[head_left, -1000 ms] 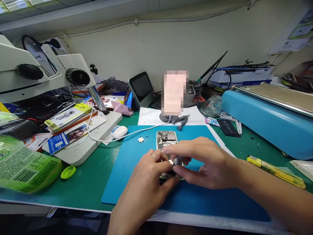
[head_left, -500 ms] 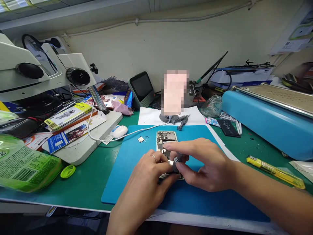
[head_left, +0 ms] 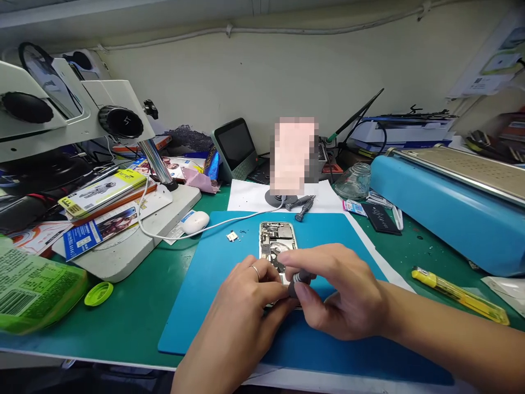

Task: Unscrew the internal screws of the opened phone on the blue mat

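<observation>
An opened phone (head_left: 279, 235) lies on the blue mat (head_left: 221, 262), its inner parts showing at the top; both hands cover its lower part. My right hand (head_left: 342, 287) is closed on a short grey screwdriver (head_left: 298, 282), held between thumb and fingers over the phone. My left hand (head_left: 246, 312), with a ring on one finger, rests at the phone's lower left; its bent fingertips meet close to the screwdriver, and what they pinch is hidden. A small metal part (head_left: 232, 236) lies left of the phone.
Two grey screwdrivers (head_left: 304, 209) lie behind the phone near a pixelated upright object (head_left: 293, 156). A white cable (head_left: 213, 223) crosses the mat's back left. Microscope stand (head_left: 164, 219) at left, blue machine (head_left: 443, 202) and yellow cutter (head_left: 459, 295) at right.
The camera view has shifted slightly. The screwdriver in my right hand is tilted more to the right, and more of the phone's middle shows.
</observation>
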The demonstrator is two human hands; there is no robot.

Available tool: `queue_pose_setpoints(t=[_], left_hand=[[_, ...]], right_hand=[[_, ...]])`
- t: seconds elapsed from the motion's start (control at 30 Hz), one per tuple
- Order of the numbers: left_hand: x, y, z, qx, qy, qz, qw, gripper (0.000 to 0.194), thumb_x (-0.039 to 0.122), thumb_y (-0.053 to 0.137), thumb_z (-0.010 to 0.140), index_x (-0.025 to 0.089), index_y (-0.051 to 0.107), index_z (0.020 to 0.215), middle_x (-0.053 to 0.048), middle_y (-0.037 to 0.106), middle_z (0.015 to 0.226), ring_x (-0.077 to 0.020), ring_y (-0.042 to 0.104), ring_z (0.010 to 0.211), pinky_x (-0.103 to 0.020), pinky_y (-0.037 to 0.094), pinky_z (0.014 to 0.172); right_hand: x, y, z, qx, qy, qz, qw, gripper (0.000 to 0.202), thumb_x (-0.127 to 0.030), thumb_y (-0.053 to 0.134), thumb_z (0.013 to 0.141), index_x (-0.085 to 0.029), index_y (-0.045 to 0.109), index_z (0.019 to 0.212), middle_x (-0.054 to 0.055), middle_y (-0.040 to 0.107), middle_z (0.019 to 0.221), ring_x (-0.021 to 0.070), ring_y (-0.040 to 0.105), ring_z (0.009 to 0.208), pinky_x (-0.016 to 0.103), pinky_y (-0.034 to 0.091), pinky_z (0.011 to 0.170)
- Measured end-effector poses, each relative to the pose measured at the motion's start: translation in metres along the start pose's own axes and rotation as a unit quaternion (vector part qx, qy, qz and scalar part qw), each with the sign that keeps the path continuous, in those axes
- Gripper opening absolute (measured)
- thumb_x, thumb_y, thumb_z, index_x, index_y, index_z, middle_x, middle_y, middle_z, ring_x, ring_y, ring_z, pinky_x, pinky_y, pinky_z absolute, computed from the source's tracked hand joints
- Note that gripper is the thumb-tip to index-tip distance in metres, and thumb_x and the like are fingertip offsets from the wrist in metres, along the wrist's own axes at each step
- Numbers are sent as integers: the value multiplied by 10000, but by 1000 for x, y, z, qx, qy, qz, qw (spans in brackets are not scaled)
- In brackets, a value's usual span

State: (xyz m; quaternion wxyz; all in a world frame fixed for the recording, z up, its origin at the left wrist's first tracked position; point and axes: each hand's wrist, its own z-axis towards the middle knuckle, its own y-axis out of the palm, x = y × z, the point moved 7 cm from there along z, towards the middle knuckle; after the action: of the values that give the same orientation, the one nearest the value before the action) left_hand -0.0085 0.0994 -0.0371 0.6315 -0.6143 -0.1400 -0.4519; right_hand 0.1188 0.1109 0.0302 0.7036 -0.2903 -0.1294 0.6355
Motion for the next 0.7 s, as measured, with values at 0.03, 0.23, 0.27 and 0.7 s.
queue_pose_setpoints(t=[0.03,0.23,0.27,0.7], left_hand=[[1,0,0,-2,-1,2,1000,247,270,612,1072,246,764,879,-20,676,998,-214,591,973,-372,482,890],[3,-1,-1,14,-7,-7,1000,221,217,650,1046,232,726,839,3,658,950,-189,576,933,-354,461,851],[3,-1,-1,15,-5,-12,1000,218,216,652,1046,234,726,841,4,658,947,-188,578,931,-354,461,852],[1,-1,0,-3,-5,1,1000,263,296,597,1080,277,793,905,-21,683,984,-210,620,943,-357,492,846]], right_hand=[[2,-1,0,6,5,-2,1000,458,-42,554,873,-228,580,1292,-13,799,875,114,741,641,203,619,635],[5,-1,0,11,3,29,1000,454,-48,554,862,-237,584,1274,-29,768,816,116,727,611,210,618,617],[4,-1,0,10,1,39,999,472,-44,552,857,-236,582,1287,-25,777,834,115,734,619,209,620,618],[9,4,-5,23,12,37,999,536,-48,553,858,-233,568,1361,-30,760,840,108,665,593,206,583,580]])
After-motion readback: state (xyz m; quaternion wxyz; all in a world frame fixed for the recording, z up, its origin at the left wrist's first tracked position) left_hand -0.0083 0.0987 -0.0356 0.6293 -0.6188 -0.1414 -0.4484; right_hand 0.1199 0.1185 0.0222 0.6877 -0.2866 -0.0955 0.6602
